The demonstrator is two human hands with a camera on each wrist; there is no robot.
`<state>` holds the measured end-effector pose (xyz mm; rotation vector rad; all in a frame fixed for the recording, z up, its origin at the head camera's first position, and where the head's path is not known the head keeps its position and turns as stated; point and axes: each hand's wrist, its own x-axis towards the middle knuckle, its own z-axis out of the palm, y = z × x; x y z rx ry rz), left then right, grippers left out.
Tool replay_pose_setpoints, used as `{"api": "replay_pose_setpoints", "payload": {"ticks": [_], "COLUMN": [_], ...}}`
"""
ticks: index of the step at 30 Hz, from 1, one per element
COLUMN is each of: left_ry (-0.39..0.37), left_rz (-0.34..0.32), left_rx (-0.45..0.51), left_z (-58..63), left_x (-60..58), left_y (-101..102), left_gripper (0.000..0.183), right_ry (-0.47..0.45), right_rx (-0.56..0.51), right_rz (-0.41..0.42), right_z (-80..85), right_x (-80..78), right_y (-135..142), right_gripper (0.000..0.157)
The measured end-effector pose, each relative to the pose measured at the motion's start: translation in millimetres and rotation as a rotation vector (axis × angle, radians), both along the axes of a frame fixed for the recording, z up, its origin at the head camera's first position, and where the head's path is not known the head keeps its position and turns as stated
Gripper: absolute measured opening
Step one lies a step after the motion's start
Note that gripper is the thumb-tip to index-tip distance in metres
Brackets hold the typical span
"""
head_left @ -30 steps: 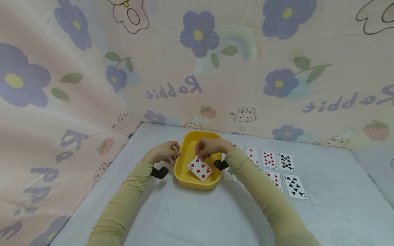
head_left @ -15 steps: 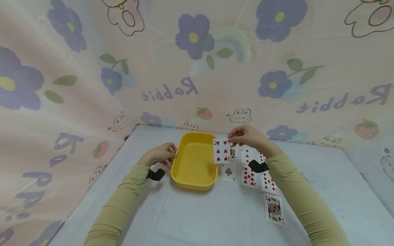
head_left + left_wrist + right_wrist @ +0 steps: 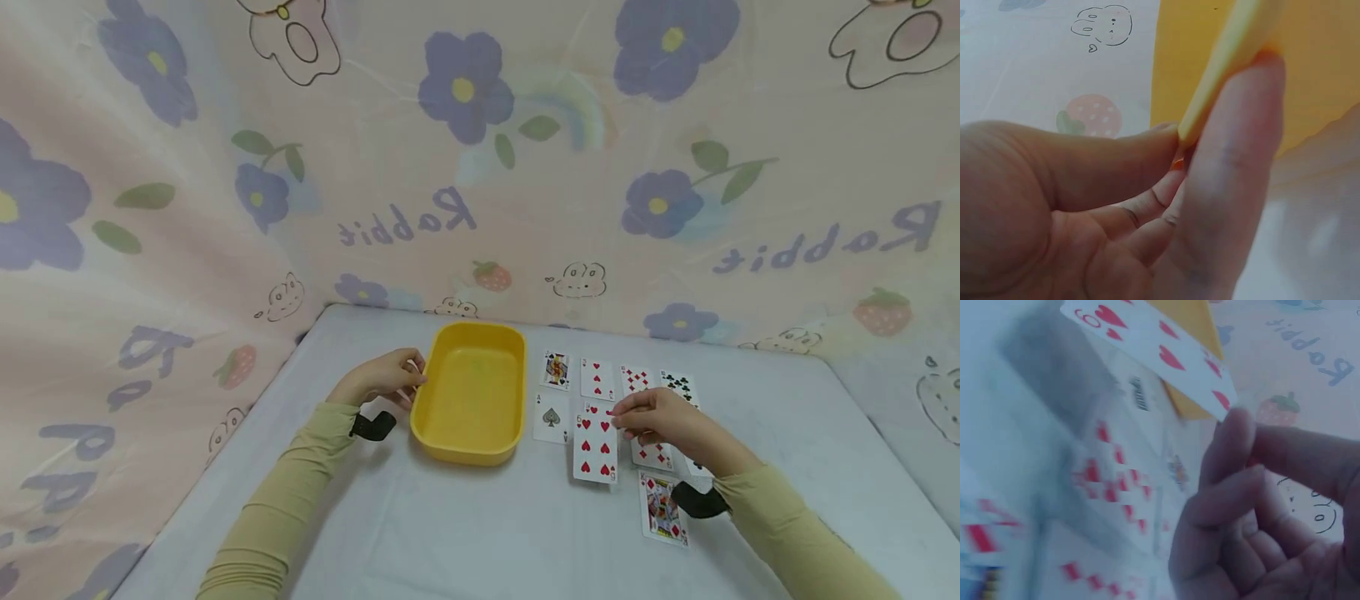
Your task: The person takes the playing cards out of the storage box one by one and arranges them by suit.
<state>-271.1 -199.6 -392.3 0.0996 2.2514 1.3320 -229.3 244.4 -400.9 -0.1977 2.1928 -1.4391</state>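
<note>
My right hand [image 3: 678, 425] pinches a six of hearts playing card [image 3: 596, 450] near its upper right corner, between thumb and fingers. Tilted over the laid-out cards, the card [image 3: 1166, 353] casts a shadow in the right wrist view. It covers most of another red-heart card. My left hand [image 3: 381, 377] grips the left rim of a yellow tray [image 3: 468, 457]; thumb and forefinger squeeze the rim [image 3: 1200, 106] in the left wrist view. The inside of the tray shows bare yellow. An ace of spades [image 3: 551, 417] lies just left of the held card.
At the back lie a face card [image 3: 557, 369], a low hearts card [image 3: 597, 379], a diamonds card [image 3: 636, 377] and a clubs card [image 3: 678, 383]. A king of diamonds [image 3: 662, 508] lies in front of the right hand. A patterned cloth [image 3: 525, 208] hangs behind the table.
The right hand lifted the six of hearts out of the tray, then carried it right and toward the front over the cards. The left hand stays at the tray's left rim.
</note>
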Motion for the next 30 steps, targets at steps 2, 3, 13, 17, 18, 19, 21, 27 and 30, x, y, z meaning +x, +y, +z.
{"api": "replay_pose_setpoints", "payload": {"ticks": [2, 3, 13, 17, 18, 19, 21, 27, 30], "left_ry": [0.002, 0.003, -0.007, -0.008, -0.009, -0.010, -0.012, -0.011, -0.009], "left_rz": [0.000, -0.001, 0.002, 0.001, 0.001, 0.003, 0.007, 0.013, 0.013], "left_rx": [0.000, 0.002, -0.001, 0.001, 0.000, -0.002, -0.006, -0.011, -0.012], "left_z": [0.1, 0.2, 0.2, 0.5, 0.8, 1.1, 1.7, 2.5, 2.4], "left_x": [-0.5, -0.7, -0.4, 0.1, 0.4, 0.6, 1.0, 1.3, 0.8], "left_y": [0, 0, -1, -1, 0, 0, 0, 1, 1], "left_gripper": [0.015, 0.015, 0.017, 0.018, 0.017, 0.017, 0.016, 0.016, 0.016], "right_ry": [-0.013, -0.020, -0.030, -0.009, -0.006, -0.001, 0.007, 0.037, 0.049], "right_rx": [-0.003, -0.005, 0.055, 0.107, 0.115, 0.120, 0.131, 0.159, 0.182], "right_rz": [-0.015, -0.024, -0.071, -0.064, -0.060, -0.054, -0.049, -0.038, -0.042], "right_z": [-4.6, -6.7, -27.1, -32.6, -33.4, -34.0, -34.7, -34.0, -34.6], "right_x": [8.2, 12.2, 38.0, 41.2, 41.8, 42.3, 43.1, 43.3, 43.3], "right_y": [3, 5, 8, 7, 7, 6, 5, 3, 3], "right_gripper": [0.033, 0.032, 0.025, 0.022, 0.022, 0.021, 0.020, 0.017, 0.016]}}
